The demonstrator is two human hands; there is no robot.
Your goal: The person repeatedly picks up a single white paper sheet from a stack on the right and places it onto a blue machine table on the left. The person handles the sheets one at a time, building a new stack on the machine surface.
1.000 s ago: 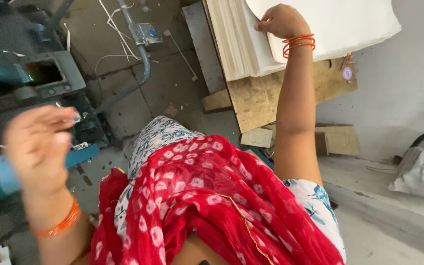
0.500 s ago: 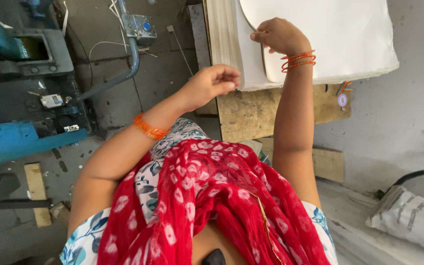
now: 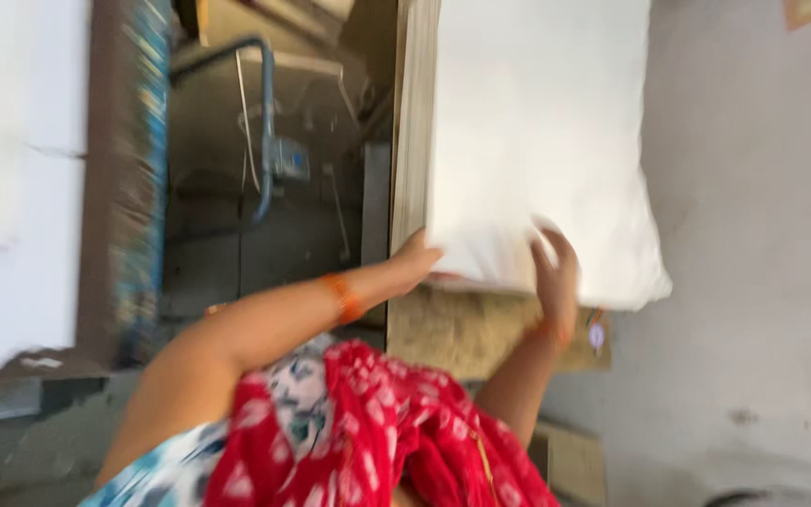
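Item: stack of white sheets, resting on a wooden board. Left hand tucked under the near corner; right hand spread flat on top. Sheets appeared limp, light singly, heavy stacked; best gripped at the near edge.

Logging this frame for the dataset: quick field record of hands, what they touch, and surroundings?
left hand: at near left corner of the paper stack, touching its edge
right hand: on top sheet near front edge, fingers spread
stack support: wooden board under it
left of stack: grey machine with blue pipe
image quality: motion-blurred
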